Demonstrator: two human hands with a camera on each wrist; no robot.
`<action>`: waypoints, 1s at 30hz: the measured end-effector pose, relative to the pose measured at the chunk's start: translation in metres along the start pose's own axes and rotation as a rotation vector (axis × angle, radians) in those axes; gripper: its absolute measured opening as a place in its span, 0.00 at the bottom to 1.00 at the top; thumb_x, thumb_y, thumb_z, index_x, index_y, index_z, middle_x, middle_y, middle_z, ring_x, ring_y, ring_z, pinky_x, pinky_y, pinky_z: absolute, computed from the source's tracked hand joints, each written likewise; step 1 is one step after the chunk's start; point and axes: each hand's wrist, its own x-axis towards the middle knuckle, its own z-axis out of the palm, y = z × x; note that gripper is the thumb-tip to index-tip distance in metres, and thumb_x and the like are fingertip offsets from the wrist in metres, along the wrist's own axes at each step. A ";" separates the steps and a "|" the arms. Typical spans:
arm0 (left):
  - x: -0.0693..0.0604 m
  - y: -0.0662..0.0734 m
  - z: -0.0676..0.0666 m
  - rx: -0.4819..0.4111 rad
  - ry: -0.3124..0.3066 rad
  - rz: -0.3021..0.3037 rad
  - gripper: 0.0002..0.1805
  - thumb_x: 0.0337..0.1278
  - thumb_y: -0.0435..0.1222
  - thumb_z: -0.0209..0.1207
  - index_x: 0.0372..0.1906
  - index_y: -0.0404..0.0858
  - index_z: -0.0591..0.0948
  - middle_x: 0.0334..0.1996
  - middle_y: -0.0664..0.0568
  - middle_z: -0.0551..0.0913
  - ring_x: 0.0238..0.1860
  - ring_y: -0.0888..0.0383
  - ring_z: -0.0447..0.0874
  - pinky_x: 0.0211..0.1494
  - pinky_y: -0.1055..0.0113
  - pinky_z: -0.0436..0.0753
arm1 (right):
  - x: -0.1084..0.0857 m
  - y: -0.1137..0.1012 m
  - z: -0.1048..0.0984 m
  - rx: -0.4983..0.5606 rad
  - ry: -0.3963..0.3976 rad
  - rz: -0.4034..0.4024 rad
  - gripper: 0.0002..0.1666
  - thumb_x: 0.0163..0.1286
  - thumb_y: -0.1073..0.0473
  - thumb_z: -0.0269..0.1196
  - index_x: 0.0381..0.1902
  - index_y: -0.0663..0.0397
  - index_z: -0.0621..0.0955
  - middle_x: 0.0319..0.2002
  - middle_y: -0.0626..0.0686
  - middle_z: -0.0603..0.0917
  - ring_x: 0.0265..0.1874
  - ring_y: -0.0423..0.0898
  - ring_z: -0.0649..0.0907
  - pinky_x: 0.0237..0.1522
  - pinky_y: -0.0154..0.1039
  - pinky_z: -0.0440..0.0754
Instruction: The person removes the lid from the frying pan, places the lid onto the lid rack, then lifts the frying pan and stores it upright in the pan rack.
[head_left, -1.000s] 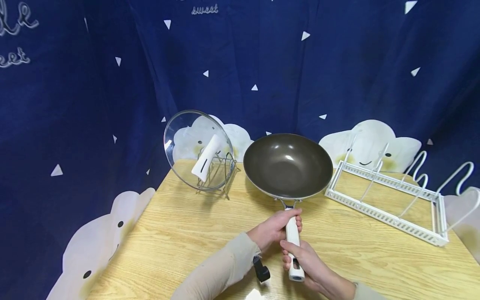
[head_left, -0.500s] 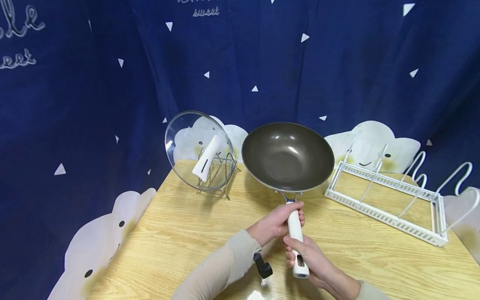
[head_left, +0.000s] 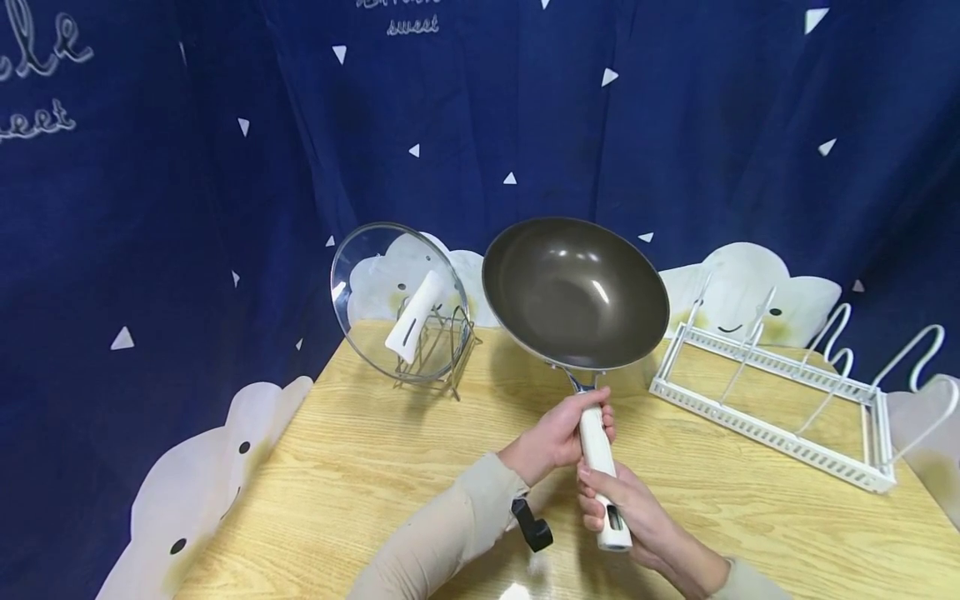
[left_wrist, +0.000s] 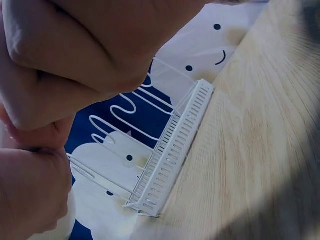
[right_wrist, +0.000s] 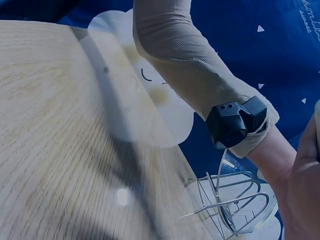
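Observation:
A wok (head_left: 573, 304) with a dark inside and a white handle (head_left: 597, 442) is held above the table, its inside tilted toward me. My left hand (head_left: 558, 429) grips the handle close to the pan. Lower down, my right hand (head_left: 626, 504) wraps the same handle near its hollow end, thumb on top. In the left wrist view, curled fingers (left_wrist: 80, 60) fill the upper left and hide most of the handle. The right wrist view catches only part of a hand at its right edge.
A glass lid (head_left: 360, 292) with a white handle leans upright in a small wire stand (head_left: 454, 358) at the back left. To the right, a white rack (head_left: 772, 435) with tall wire dividers lies on the wooden table (head_left: 360, 467). A blue curtain (head_left: 450, 100) hangs behind.
The wok has risen and tilted more toward me, its far rim higher. Both hands have moved slightly up and to the right, keeping their hold on the handle.

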 end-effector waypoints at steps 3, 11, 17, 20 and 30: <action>-0.001 0.002 0.003 -0.042 -0.035 -0.011 0.15 0.69 0.40 0.48 0.24 0.43 0.71 0.19 0.58 0.72 0.21 0.68 0.71 0.29 0.78 0.75 | -0.001 0.000 0.000 0.046 -0.061 -0.023 0.08 0.76 0.67 0.42 0.41 0.54 0.69 0.27 0.43 0.74 0.21 0.32 0.72 0.22 0.23 0.71; -0.005 0.008 0.013 0.014 -0.116 0.006 0.15 0.71 0.40 0.46 0.23 0.44 0.67 0.16 0.61 0.64 0.18 0.69 0.64 0.25 0.80 0.69 | -0.003 -0.003 -0.004 0.104 -0.185 -0.081 0.14 0.76 0.70 0.34 0.45 0.56 0.68 0.29 0.43 0.73 0.22 0.32 0.72 0.23 0.23 0.72; -0.001 0.012 0.021 0.157 -0.049 0.075 0.13 0.66 0.33 0.50 0.23 0.41 0.68 0.17 0.58 0.64 0.17 0.66 0.63 0.23 0.77 0.71 | -0.003 -0.009 -0.007 0.062 -0.197 -0.071 0.13 0.76 0.69 0.34 0.45 0.55 0.66 0.28 0.43 0.72 0.21 0.32 0.72 0.23 0.23 0.72; 0.000 0.013 0.024 0.191 -0.043 0.093 0.12 0.64 0.32 0.50 0.23 0.41 0.69 0.17 0.57 0.65 0.17 0.65 0.64 0.23 0.77 0.72 | -0.004 -0.013 -0.008 0.035 -0.190 -0.052 0.12 0.76 0.68 0.35 0.45 0.54 0.66 0.28 0.43 0.72 0.22 0.32 0.72 0.24 0.23 0.72; 0.000 0.013 0.032 0.287 -0.036 0.141 0.13 0.62 0.30 0.49 0.21 0.40 0.67 0.17 0.56 0.64 0.16 0.64 0.64 0.21 0.77 0.72 | -0.005 -0.021 0.002 -0.146 0.000 0.056 0.03 0.76 0.63 0.44 0.41 0.53 0.66 0.26 0.43 0.72 0.21 0.36 0.74 0.27 0.28 0.74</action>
